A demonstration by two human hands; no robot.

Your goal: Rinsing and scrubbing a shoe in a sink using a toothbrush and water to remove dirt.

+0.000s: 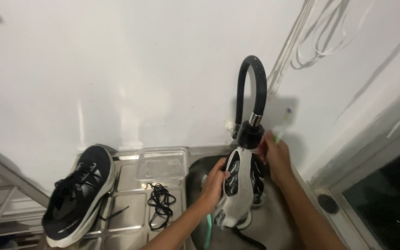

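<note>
Both hands are busy over the steel sink (195, 185), working on one sneaker. Her or his left hand (216, 181) is wrapped around the near edge of a white-and-black shoe (240, 185), fingers curled over the sole side, holding it upright with the sole turned toward the camera and the toe end pointing down into the basin. That shoe sits directly under the spout of the black gooseneck tap (251, 99), whose head nearly touches the heel end at the top.

On the far side, the right hand (276, 155) is closed around the handle of a small brush (281, 129) (it looks like a toothbrush, pale with a green part), with the bristle end sticking up above the knuckles and the hand pressed against the upper edge of the shoe. Whether water is running I cannot tell.

Down in the basin, below the shoe, a teal strip-like object (208, 234) lies against the left forearm; what it is stays unclear.

Off to the left, on the ribbed steel draining board (126, 210), the matching black sneaker (79, 196) rests on its side with a white sole showing, well apart from the hands. Between it and the sink lies a loose black shoelace (160, 206) in a tangle, and just behind that sits a clear plastic container (160, 166) against the white wall (116, 69).
</note>
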